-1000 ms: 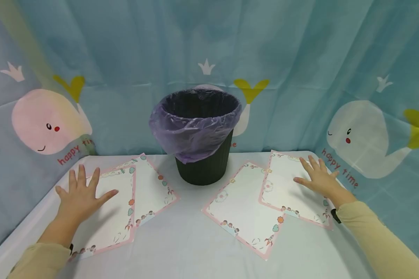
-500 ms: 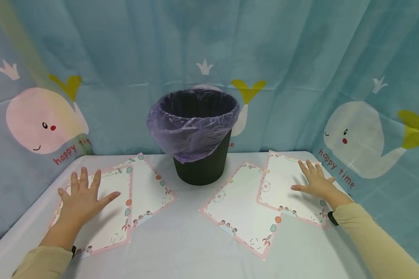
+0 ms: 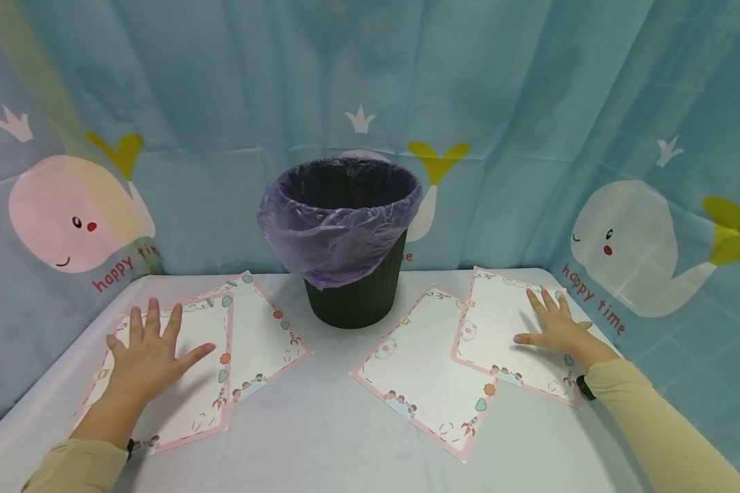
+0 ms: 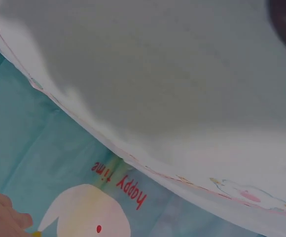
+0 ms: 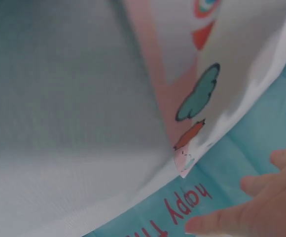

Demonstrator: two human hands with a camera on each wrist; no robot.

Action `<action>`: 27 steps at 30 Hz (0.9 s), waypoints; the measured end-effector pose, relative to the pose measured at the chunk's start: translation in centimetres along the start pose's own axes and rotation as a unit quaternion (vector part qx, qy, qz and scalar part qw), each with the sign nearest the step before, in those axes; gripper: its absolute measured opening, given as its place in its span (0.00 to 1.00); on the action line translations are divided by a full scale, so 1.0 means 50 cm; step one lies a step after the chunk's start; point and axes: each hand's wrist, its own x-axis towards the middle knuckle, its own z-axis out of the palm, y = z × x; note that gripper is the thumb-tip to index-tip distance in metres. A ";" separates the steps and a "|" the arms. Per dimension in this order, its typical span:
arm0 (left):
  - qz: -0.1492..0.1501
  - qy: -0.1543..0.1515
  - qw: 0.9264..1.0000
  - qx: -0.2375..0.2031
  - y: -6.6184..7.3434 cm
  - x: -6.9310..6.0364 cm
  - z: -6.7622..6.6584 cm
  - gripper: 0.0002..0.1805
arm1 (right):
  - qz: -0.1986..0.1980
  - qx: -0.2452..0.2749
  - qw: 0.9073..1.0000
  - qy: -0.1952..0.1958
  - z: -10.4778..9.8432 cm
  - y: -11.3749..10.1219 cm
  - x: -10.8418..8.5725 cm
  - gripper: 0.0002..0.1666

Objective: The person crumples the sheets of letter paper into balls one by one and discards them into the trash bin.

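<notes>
My left hand, fingers spread, is over the front left sheet of paper, which has a pink printed border. It casts a shadow on the sheet. A second bordered sheet lies partly under that one. On the right, my right hand is likewise spread over the far right sheet, which overlaps another sheet nearer the middle. Neither hand grips anything. In the left wrist view some fingers show at the lower left corner; in the right wrist view fingers appear at the lower right.
A dark bin lined with a purple plastic bag stands at the back of the white table, between the two pairs of sheets. Behind and at both sides hangs a blue curtain printed with whales.
The whole head view has shifted slightly to the left. Both hands remain spread over the same sheets, the left a touch lower in view. The papers and bin stay in place.
</notes>
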 end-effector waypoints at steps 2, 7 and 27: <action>0.001 0.001 1.000 0.001 0.004 0.000 0.001 0.57 | 0.002 0.000 1.000 -0.001 0.000 -0.001 0.000 0.72; 0.003 0.000 1.000 0.003 0.007 -0.002 0.003 0.58 | 0.010 0.005 1.000 -0.012 -0.003 -0.002 -0.003 0.72; 0.041 0.000 0.999 0.025 0.033 -0.028 0.002 0.57 | -0.016 -0.023 0.999 -0.035 -0.007 0.025 0.001 0.71</action>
